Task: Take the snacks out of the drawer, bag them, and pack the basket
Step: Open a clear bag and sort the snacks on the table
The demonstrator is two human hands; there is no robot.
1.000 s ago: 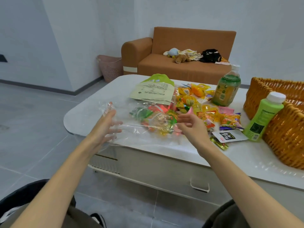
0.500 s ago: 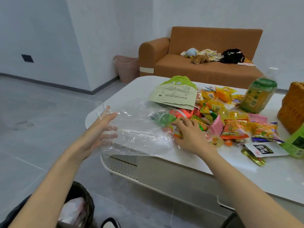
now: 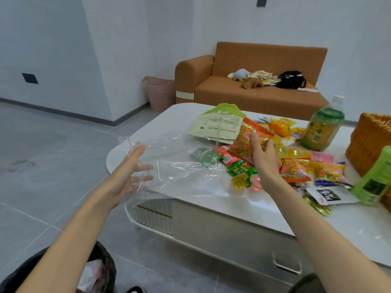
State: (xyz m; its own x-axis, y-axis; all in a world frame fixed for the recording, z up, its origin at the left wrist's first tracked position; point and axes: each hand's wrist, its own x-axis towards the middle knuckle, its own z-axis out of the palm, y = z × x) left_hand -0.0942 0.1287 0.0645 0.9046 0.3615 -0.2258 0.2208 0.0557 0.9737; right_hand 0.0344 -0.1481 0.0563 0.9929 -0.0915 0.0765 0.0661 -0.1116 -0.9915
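A clear plastic bag [image 3: 179,166] lies over the table's left corner, its mouth toward me. My left hand [image 3: 129,174] is in that mouth, fingers straight and spread behind the film, thumb on top. My right hand [image 3: 264,163] grips an orange stick-snack packet [image 3: 243,142] lifted just above the bag's far end. A few small snacks, green [image 3: 203,155] and red [image 3: 227,156], show through the bag. Several loose packets [image 3: 296,170] lie in a pile to the right. The wicker basket [image 3: 368,142] stands at the right edge.
On the white table [image 3: 169,117] are a large green-white pouch [image 3: 218,125], a dark green bottle [image 3: 321,127] and a light green bottle [image 3: 374,180]. A drawer handle [image 3: 287,265] shows below. Behind are an orange sofa [image 3: 254,96] and pink bin [image 3: 160,94]; a black bin [image 3: 101,271] is by my legs.
My right hand has come off the pile and now holds up an orange packet near the bag. My left hand still spreads the bag's mouth. The view has shifted left.
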